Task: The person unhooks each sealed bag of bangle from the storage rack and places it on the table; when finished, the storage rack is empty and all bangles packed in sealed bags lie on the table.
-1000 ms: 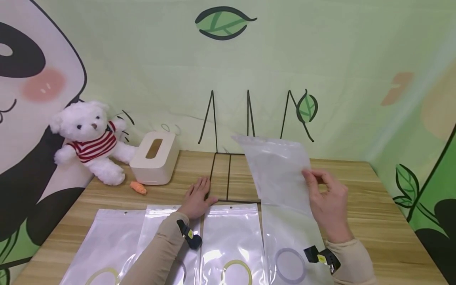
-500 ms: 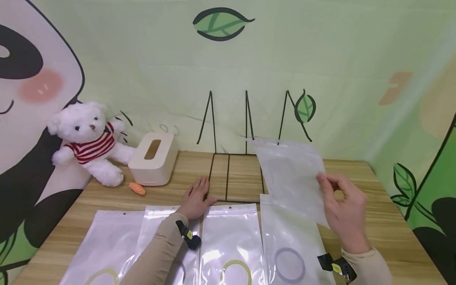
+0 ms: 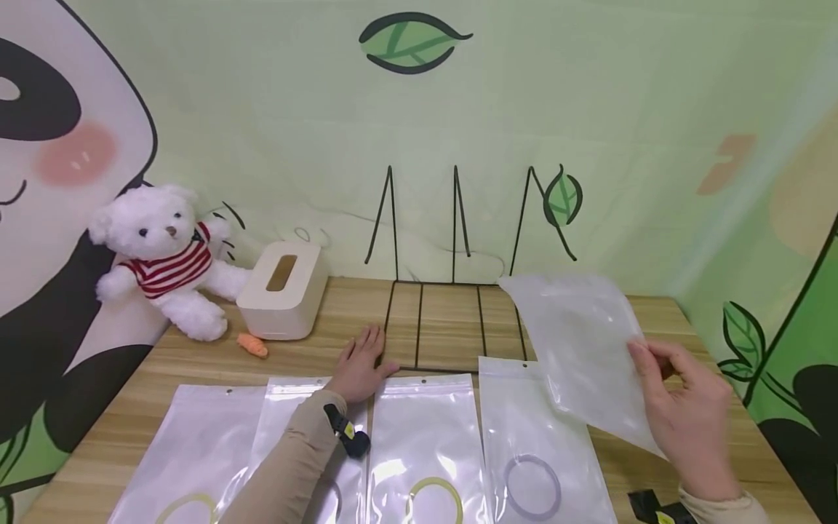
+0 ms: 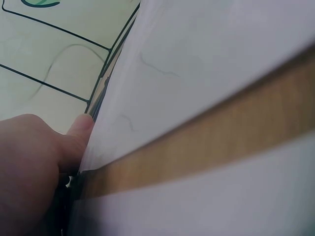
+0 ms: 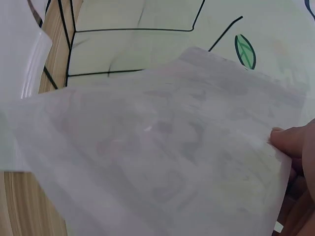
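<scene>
My right hand (image 3: 687, 415) pinches the right edge of a translucent white plastic bag (image 3: 583, 342), thumb on the near face. Raised and slightly bent, the bag overlaps the rightmost bag (image 3: 533, 429) lying on the table, which holds a lavender ring (image 3: 532, 487). In the right wrist view the held bag (image 5: 162, 147) fills most of the picture. My left hand (image 3: 356, 367) lies with fingers spread by the front left corner of a black wire rack (image 3: 419, 327). Under its forearm is another flat bag (image 3: 281, 407); beside it lies a bag (image 3: 422, 429) with a yellow ring (image 3: 435, 498).
At the far left another bag (image 3: 203, 437) holds a yellowish ring (image 3: 186, 506). Behind stand a cream tissue box (image 3: 281, 320), a white teddy bear (image 3: 164, 240) in a striped shirt, and a small orange object (image 3: 252, 345). A printed backdrop (image 3: 622, 145) rises behind the wooden table (image 3: 655, 320).
My right hand has moved right and toward me with the bag, uncovering the top of the rightmost lying bag and more of the rack. My left hand has stayed put.
</scene>
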`<state>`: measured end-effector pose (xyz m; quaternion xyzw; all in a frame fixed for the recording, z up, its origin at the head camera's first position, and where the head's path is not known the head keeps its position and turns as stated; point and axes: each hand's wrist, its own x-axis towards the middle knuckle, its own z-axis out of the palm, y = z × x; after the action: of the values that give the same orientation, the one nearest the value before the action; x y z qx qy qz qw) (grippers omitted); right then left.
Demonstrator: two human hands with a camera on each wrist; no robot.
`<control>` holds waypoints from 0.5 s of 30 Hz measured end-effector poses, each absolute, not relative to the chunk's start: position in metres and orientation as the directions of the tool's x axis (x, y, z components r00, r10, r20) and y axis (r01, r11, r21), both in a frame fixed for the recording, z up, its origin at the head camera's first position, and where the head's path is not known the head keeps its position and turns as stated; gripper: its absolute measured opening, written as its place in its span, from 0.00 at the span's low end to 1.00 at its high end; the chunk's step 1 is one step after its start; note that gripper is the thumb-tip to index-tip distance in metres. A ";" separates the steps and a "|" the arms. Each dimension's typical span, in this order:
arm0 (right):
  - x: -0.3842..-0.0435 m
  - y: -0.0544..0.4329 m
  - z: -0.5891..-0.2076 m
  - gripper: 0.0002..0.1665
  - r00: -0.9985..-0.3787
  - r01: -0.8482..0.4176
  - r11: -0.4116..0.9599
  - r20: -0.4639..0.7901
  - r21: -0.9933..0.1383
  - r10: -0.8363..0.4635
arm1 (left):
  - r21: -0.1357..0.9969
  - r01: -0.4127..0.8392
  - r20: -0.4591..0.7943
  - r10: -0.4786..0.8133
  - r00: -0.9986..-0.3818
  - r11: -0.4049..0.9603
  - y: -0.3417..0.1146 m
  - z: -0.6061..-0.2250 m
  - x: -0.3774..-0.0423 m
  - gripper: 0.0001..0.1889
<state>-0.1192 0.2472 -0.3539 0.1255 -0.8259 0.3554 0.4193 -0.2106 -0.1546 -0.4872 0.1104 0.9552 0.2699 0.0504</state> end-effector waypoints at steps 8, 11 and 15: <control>-0.112 0.271 -0.353 0.07 -0.715 -0.343 0.801 0.690 -0.490 0.116 | 0.528 0.181 -0.035 0.234 -0.972 0.830 -0.154 -0.486 -0.211 0.39; -0.110 0.278 -0.352 0.08 -0.759 -0.257 0.820 0.632 -0.512 0.156 | 0.530 0.179 -0.039 0.235 -0.971 0.829 -0.154 -0.487 -0.211 0.39; -0.111 0.290 -0.352 0.12 -0.793 -0.161 0.850 0.579 -0.502 0.191 | 0.532 0.182 -0.040 0.239 -0.970 0.827 -0.154 -0.487 -0.211 0.39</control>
<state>-0.1108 0.2899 -0.3520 -0.0083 -0.9063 0.2740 0.3218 -0.2109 -0.1544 -0.4872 0.1102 0.9544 0.2726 0.0525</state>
